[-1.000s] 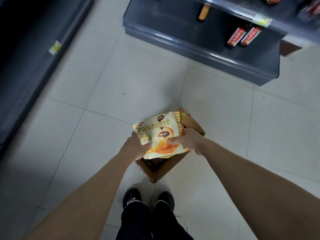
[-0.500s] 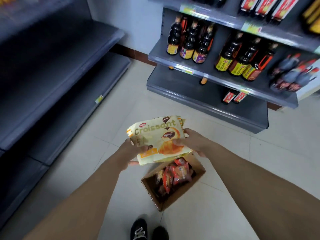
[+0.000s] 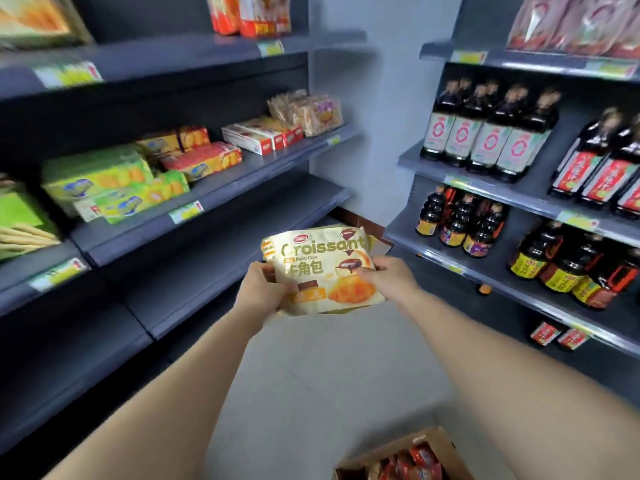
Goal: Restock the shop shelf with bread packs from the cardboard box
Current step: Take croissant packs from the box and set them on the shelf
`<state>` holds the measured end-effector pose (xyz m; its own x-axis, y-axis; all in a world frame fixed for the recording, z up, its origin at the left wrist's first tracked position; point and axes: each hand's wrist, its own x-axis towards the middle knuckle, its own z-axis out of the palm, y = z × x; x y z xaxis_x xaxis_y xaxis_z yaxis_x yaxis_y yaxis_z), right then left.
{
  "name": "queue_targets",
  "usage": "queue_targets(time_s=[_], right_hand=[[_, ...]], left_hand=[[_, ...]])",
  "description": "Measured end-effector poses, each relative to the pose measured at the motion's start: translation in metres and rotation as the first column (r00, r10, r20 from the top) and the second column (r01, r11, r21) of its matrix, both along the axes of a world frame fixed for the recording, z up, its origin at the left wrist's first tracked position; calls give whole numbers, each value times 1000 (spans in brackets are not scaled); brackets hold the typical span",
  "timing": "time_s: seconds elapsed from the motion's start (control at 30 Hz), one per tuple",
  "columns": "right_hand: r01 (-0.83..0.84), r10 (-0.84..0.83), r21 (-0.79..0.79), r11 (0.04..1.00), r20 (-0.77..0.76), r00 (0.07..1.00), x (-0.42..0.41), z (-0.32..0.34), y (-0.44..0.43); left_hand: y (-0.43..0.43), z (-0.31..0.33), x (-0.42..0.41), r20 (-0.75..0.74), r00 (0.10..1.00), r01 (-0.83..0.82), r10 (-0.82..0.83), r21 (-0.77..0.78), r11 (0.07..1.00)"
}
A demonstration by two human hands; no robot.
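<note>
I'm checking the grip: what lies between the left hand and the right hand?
The head view shows the croissant pack there. The left hand holds its left edge, and the right hand grips its right edge, thumb on the front.

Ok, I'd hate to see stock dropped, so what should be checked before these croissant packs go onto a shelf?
1. Grip: ok; left hand and right hand hold the croissant packs at opposite edges.
2. Pack count: cannot tell; another edge shows behind the front one.
3. Room on the bare shelf at left: ok.
4. Packs over that shelf: not ok; they hang above the aisle floor.
5. Cardboard box out of the way: ok, low right.
</note>
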<state>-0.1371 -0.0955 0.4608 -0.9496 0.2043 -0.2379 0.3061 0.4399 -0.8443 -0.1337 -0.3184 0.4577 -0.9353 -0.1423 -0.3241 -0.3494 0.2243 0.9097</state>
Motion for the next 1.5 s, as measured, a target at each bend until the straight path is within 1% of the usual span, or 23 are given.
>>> queue_targets(time_s=[0.13,0.2,0.33,0.47,0.6,0.67,0.73,0.8,0.9,1.0,1.27,1.5], right_hand=[[-78,78,0,997,-101,992,-35,45,-51],[-100,99,2,995,-153,983,-52,69,-77],[-106,90,-51,993,-255,963,-91,117,-125],[-119,74,-106,987,-357,931,-129,169,-175],[-143,64,-140,980,-456,888,-167,211,-224],[-167,69,-159,973,-491,868,-187,229,-247],[-188,92,-135,973,-520,849,-207,244,-268],[-202,117,-96,975,-548,828,-227,257,-288],[-252,151,-103,962,-570,808,-260,273,-314],[-324,212,-103,941,-568,795,-290,283,-338],[-424,317,-61,904,-569,759,-356,296,-393],[-456,354,-64,888,-539,765,-410,299,-437]], left_hand=[[-51,50,-21,-113,991,-75,65,-90,993],[-78,73,-34,-162,982,-113,95,-109,988],[-123,126,-61,-267,954,-168,134,-110,980],[-165,183,-87,-406,900,-236,161,-144,961],[-207,231,-111,-490,852,-317,182,-207,925],[-227,249,-125,-512,836,-360,198,-241,901],[-245,263,-138,-529,817,-402,227,-242,883],[-261,274,-153,-547,796,-433,259,-217,875],[-282,283,-175,-564,763,-477,316,-160,864],[-300,289,-195,-571,737,-522,363,-138,842],[-348,303,-248,-553,713,-576,431,-112,810],[-389,303,-296,-538,725,-568,430,-114,815]])
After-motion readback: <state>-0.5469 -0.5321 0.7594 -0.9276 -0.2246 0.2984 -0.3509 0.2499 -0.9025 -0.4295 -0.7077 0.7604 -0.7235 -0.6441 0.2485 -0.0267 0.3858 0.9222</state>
